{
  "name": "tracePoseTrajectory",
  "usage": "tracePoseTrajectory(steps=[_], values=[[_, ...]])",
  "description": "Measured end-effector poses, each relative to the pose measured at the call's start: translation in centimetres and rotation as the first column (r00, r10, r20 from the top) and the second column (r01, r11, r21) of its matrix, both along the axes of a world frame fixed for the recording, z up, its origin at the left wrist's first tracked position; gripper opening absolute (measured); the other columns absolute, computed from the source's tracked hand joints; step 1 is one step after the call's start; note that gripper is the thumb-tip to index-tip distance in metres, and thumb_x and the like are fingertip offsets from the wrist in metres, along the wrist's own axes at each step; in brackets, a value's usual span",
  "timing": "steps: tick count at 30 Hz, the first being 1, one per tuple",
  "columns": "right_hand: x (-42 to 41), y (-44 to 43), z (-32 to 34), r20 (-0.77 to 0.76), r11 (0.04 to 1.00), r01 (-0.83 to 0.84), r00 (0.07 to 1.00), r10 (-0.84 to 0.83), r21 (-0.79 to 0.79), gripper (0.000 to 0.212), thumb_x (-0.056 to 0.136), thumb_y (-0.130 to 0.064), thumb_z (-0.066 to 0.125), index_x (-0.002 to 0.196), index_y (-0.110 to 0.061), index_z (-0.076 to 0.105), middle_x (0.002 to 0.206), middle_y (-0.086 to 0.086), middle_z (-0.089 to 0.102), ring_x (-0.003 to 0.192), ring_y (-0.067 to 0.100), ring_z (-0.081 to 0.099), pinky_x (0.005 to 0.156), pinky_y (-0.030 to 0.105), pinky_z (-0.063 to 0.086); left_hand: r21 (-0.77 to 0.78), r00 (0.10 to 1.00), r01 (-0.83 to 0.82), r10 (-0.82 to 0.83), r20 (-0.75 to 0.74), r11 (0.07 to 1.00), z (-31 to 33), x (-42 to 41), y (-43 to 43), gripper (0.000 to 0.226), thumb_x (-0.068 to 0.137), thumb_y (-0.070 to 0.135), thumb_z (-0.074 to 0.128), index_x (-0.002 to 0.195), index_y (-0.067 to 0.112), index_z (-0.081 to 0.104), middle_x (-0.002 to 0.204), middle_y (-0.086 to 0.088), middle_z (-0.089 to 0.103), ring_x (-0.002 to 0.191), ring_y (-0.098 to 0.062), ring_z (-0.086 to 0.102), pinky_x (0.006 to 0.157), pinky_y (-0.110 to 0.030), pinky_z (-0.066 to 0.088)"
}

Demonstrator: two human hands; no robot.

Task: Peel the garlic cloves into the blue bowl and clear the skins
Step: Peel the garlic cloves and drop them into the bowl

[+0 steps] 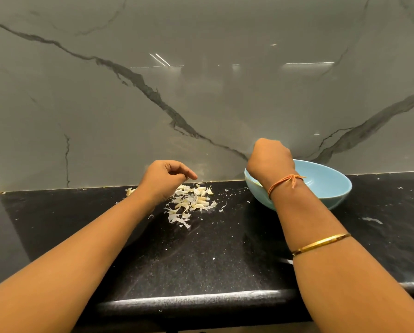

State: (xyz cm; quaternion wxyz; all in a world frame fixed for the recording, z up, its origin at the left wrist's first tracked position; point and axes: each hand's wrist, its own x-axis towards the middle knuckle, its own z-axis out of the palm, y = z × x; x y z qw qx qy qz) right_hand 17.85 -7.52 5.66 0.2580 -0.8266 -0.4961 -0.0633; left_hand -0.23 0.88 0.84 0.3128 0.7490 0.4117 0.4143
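Head view: two bare hands at a black kitchen counter, with a pile of garlic skins and a blue bowl.

The black speckled counter (225, 248) is dusted with pale flecks and runs along a glossy grey marble wall (201, 92) with dark veins and reflected light strips. The garlic skins (191, 203) lie in a loose heap towards the back of the counter, and pale curved pieces among them may be cloves. The left hand (164, 179) hovers just over the heap's left edge, fingers loosely curled and forefinger reaching out, pinching nothing visible. The blue bowl (333, 188) stands to the right of the heap, near the wall. The right hand (268, 159) bends down over the bowl's left rim. Its fingers are hidden, so their state cannot be told. An orange thread (285, 182) circles that wrist, and a gold bangle (321, 243) sits on the forearm.
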Motion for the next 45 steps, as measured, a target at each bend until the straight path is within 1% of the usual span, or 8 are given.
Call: tracePoseTrajectory(steps=[7,10,14,20,25,33,40,45], values=[[-2.0,1.6,0.4,0.08,0.95,-0.245,0.969,0.234,0.194,0.025,0.086,-0.005,0.047,0.099,-0.01,0.067,0.106,0.013,0.065,0.098,0.031,0.059,0.074,0.025,0.041,0.013,0.998,-0.051,0.05,0.031,0.999,0.3,0.1,-0.3,0.033,0.088,-0.001,0.052,0.072,0.023,0.068,0.085,-0.006,0.071,0.07,-0.022,0.052,0.067,-0.034,0.048],[-4.0,1.6,-0.7,0.068,0.841,-0.535,0.845,0.531,0.08,0.023,0.086,-0.006,0.052,0.097,-0.012,0.071,0.101,0.008,0.069,0.093,0.024,0.062,0.085,0.033,0.052,0.013,0.996,-0.076,0.075,0.041,0.997,0.3,0.0,-0.2,0.032,0.087,-0.001,0.053,0.073,0.023,0.068,0.084,-0.007,0.07,0.066,-0.019,0.051,0.067,-0.034,0.048],[-5.6,1.7,-2.4,0.049,0.703,-0.701,0.703,0.709,-0.119,0.017,0.087,-0.017,0.061,0.098,-0.01,0.072,0.1,0.004,0.068,0.091,0.017,0.061,0.076,0.024,0.046,0.003,0.993,-0.109,0.109,0.045,0.994,0.4,-0.2,0.1,0.025,0.088,0.004,0.057,0.077,0.025,0.066,0.075,0.005,0.064,0.062,-0.011,0.051,0.073,-0.036,0.052],[-6.4,2.7,-3.6,0.036,0.667,-0.73,0.67,0.741,-0.145,0.017,0.087,-0.019,0.062,0.102,-0.012,0.069,0.088,0.0,0.059,0.08,0.014,0.052,0.059,0.017,0.037,-0.028,0.989,-0.136,0.138,0.057,0.99,0.3,-0.2,0.0,0.022,0.089,0.006,0.058,0.079,0.024,0.066,0.076,0.007,0.064,0.072,-0.012,0.057,0.083,-0.041,0.054],[-6.6,2.8,-4.0,0.064,0.682,-0.705,0.685,0.726,-0.197,0.022,0.089,-0.015,0.054,0.108,-0.015,0.066,0.088,-0.002,0.052,0.082,0.013,0.048,0.071,0.023,0.035,-0.032,0.99,-0.129,0.13,0.053,0.991,0.5,-0.1,-0.3,0.018,0.09,0.004,0.057,0.085,0.017,0.068,0.08,0.004,0.066,0.087,-0.027,0.062,0.083,-0.047,0.055],[-5.8,3.3,-4.2,0.093,0.725,-0.657,0.724,0.683,-0.207,0.015,0.086,-0.024,0.058,0.097,-0.014,0.063,0.096,0.003,0.062,0.082,0.016,0.052,0.067,0.026,0.039,-0.02,0.991,-0.128,0.129,0.048,0.992,0.3,-0.2,0.0,0.019,0.09,0.006,0.058,0.082,0.021,0.067,0.081,0.006,0.066,0.081,-0.017,0.058,0.081,-0.043,0.054],[-5.2,3.8,-4.1,0.021,0.774,-0.627,0.778,0.628,0.084,0.02,0.084,-0.017,0.058,0.103,-0.013,0.062,0.094,0.007,0.066,0.086,0.022,0.059,0.079,0.035,0.05,-0.042,0.993,-0.09,0.093,0.075,0.995,0.2,-0.2,0.2,0.021,0.09,0.003,0.058,0.083,0.022,0.066,0.084,0.003,0.067,0.083,-0.021,0.061,0.081,-0.042,0.056],[-4.4,4.1,-3.8,-0.091,0.792,-0.536,0.809,0.581,0.293,0.02,0.084,-0.011,0.054,0.097,-0.012,0.069,0.076,0.002,0.059,0.062,0.013,0.048,0.064,0.026,0.041,-0.15,0.994,0.063,-0.049,0.093,0.987,0.3,0.0,-0.2,0.021,0.089,0.0,0.058,0.092,0.02,0.062,0.09,0.001,0.066,0.082,-0.01,0.062,0.072,-0.024,0.053]])
